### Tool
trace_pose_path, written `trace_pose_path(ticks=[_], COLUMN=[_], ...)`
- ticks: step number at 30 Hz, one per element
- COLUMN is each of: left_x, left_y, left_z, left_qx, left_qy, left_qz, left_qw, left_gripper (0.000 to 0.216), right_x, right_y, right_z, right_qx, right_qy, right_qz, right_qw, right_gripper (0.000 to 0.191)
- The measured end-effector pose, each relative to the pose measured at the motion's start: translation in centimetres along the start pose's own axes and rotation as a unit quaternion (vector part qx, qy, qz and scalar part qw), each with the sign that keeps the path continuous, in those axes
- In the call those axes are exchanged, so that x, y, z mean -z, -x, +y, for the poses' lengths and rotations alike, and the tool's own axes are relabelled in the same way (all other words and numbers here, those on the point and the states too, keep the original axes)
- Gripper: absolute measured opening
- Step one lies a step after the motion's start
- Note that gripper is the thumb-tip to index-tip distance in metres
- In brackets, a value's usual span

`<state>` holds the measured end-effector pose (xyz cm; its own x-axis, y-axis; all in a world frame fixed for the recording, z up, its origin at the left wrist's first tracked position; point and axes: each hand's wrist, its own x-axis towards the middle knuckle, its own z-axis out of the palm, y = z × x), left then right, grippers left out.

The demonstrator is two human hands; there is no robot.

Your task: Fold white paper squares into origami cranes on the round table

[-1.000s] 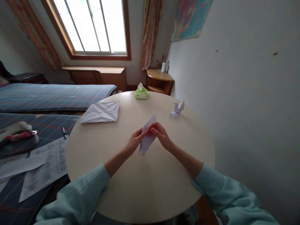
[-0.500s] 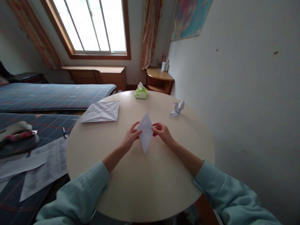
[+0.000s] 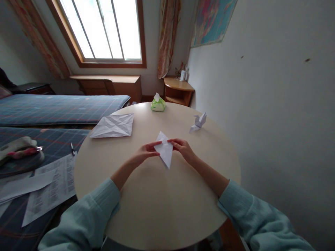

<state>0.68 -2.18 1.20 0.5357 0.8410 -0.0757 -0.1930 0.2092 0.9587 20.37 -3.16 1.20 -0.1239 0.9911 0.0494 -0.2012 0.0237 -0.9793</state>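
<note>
**Fingers (image 3: 153,144) of both hands pinch a folded paper (image 3: 165,153) at mid-table**

Fingertips of the left hand (image 3: 143,153) reach out long and nearly straight and close on the left corner of the folded paper. The right hand (image 3: 183,148) curls its fingers over the upper right edge, thumb and fingers shut on the sheet. Neither hand holds anything else. The paper is white, kite-shaped, with one point towards the window and a longer point towards the person. It sits low over the middle of the round table (image 3: 157,209), between the two hands; whether its lower point touches the tabletop cannot be told. Both forearms in pale green sleeves come in from the near edge.

Farther back on the table, to the left, lies a creased white sheet (image 3: 113,125), opened flat and well apart from the hands. A green tissue pack (image 3: 158,104) stands near the far edge. A finished paper bird (image 3: 198,122) stands to the right, near the wall. Off the table to the left, a pen (image 3: 72,149) and printed sheets (image 3: 49,190) lie on a plaid bedcover (image 3: 62,106).
</note>
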Motion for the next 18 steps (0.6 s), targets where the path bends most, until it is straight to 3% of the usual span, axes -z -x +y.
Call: trace_pose_path(ticks=[4,8,12,15,18], left_x=[-0.4,-0.8,-0.9,-1.0,-1.1], left_y=[0.2,0.4,0.1,-0.2,-0.3], left_z=[0.2,0.5,0.3,-0.2,-0.5], left_qx=[-0.007,-0.031,-0.054,-0.065,-0.062], left_qy=[-0.019,-0.034,-0.044,-0.044,-0.042], left_qz=[0.029,0.098,0.164,0.161,0.147], left_qw=[0.999,0.994,0.984,0.984,0.986], left_gripper=[0.059,0.053,0.050,0.051,0.070], right_x=[0.0,-0.2,-0.5,-0.7,-0.7], right_y=[0.1,0.3,0.6,0.5,0.4], right_z=[0.0,-0.2,-0.2,0.1,0.4], right_qx=[-0.011,-0.007,0.003,0.009,0.025], right_qy=[-0.016,-0.028,0.003,0.049,0.064], right_qz=[-0.009,-0.040,-0.057,-0.028,-0.002], right_qw=[1.000,0.999,0.998,0.998,0.998], right_gripper=[0.028,0.040,0.036,0.029,0.033])
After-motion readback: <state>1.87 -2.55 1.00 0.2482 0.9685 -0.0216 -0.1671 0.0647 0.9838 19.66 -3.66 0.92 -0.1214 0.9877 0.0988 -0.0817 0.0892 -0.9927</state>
